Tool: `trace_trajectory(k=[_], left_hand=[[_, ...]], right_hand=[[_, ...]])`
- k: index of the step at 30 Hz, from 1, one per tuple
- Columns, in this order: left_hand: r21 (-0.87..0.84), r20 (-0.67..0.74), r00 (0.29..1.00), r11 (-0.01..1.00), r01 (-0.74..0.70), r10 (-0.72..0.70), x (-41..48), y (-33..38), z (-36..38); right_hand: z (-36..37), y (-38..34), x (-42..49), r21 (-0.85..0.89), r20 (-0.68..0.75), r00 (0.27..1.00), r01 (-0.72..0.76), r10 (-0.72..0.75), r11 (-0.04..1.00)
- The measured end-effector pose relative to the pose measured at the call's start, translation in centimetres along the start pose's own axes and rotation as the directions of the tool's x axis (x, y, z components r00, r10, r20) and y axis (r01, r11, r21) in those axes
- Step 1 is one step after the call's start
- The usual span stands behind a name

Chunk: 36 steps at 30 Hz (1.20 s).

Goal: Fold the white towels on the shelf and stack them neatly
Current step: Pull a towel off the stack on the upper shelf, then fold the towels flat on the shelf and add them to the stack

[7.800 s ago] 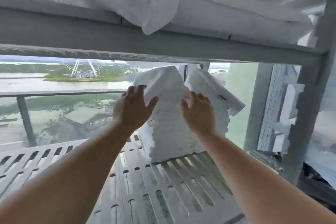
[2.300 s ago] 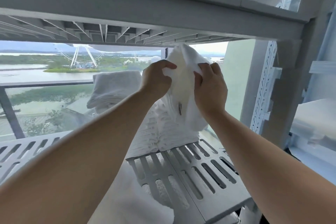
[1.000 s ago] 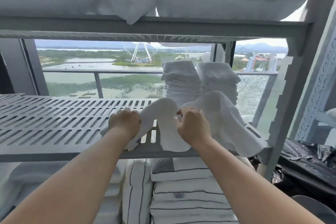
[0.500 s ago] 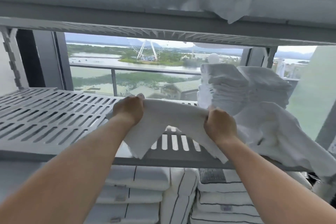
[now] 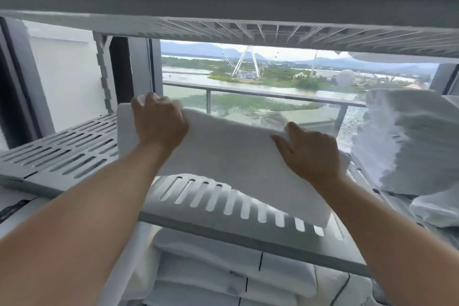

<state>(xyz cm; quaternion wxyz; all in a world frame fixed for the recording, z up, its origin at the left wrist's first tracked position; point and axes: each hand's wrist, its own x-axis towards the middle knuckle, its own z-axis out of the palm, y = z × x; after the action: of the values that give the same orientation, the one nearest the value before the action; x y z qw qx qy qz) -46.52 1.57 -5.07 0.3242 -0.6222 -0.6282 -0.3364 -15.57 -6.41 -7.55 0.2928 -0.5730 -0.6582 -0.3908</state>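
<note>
A white towel (image 5: 231, 156) is stretched out flat just above the grey slotted shelf (image 5: 62, 154). My left hand (image 5: 159, 124) grips its far left corner, fingers curled over the edge. My right hand (image 5: 310, 154) grips the right edge of the same towel. The towel's near edge hangs over the shelf's front part. A tall stack of folded white towels (image 5: 407, 141) stands at the right end of the shelf, and another loose white towel (image 5: 437, 208) lies crumpled below it.
The upper shelf (image 5: 223, 0) runs low overhead with white bedding on top. Folded white linen (image 5: 223, 271) fills the shelf below. A window and balcony rail (image 5: 260, 93) lie behind. The rack's upright post (image 5: 104, 72) stands at the back left.
Both hands have spread further apart and pulled the towel out flat and taut. The view has shifted left and closer, so the folded stack now sits at the right edge.
</note>
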Motion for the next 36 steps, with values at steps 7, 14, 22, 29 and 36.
trace_trajectory(k=[7, 14, 22, 29, 36], left_hand=[[-0.005, 0.302, 0.953, 1.0, 0.025, -0.023, 0.3, 0.2, 8.6], [-0.206, 0.52, 0.843, 0.978, -0.031, 0.136, -2.2, -1.1, 16.0], [-0.372, 0.348, 0.91, 0.924, -0.087, 0.225, -0.7, -1.0, 19.3], [-0.489, 0.363, 0.903, 0.872, -0.024, 0.228, -1.1, -1.5, 19.4], [-0.501, 0.473, 0.834, 0.866, -0.012, 0.285, -1.6, -1.4, 18.7]], right_hand=[[9.3, -1.4, 2.5, 0.078, 0.222, 0.971, -0.103, 0.084, 0.992], [17.6, -4.3, 3.4, 0.22, 0.428, 0.9, -0.196, 0.086, 0.956], [21.1, -5.4, 4.3, 0.271, 0.505, 0.863, -0.143, -0.014, 0.952], [16.5, -6.7, 3.2, 0.44, 0.372, 0.91, -0.001, -0.181, 0.898], [13.8, -10.7, 1.5, 0.434, 0.518, 0.791, 0.087, -0.327, 0.897]])
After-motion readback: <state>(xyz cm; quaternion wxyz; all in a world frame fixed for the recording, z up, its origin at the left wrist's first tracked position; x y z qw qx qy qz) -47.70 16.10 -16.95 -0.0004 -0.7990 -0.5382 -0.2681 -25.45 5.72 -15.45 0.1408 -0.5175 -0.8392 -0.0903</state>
